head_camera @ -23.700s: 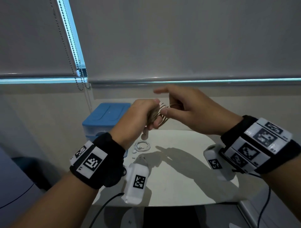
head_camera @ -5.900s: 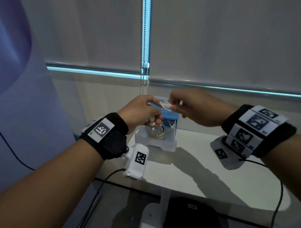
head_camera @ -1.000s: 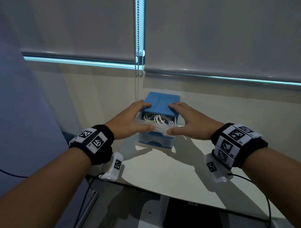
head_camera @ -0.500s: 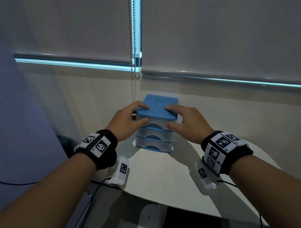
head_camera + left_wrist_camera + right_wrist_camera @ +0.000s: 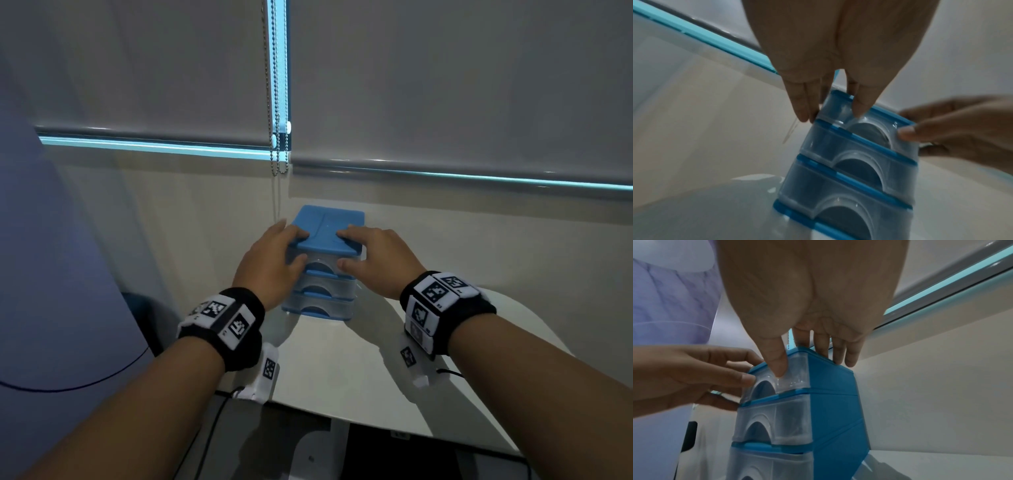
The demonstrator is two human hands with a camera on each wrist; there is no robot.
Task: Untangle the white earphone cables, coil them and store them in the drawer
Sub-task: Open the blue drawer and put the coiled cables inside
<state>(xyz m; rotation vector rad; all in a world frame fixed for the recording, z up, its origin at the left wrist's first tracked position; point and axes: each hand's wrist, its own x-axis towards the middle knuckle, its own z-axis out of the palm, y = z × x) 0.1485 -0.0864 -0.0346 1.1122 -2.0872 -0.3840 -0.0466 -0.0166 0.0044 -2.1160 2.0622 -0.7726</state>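
Both hands [image 5: 274,263] — top drawer [image 5: 322,265] closed

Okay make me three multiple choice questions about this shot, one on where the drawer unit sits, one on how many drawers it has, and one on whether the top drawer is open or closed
1. Where does the drawer unit stand?
A. on the white table against the wall
B. on the floor
C. on a chair

2. How many drawers does it have?
A. two
B. three
C. five

3. What state is the top drawer in?
A. pulled fully out
B. removed
C. pushed in

Answers:
1 A, its base rests on the table below the blinds.
2 B, three clear fronts are stacked.
3 C, its front sits flush, with the thumbs of the left hand and right hand on it.
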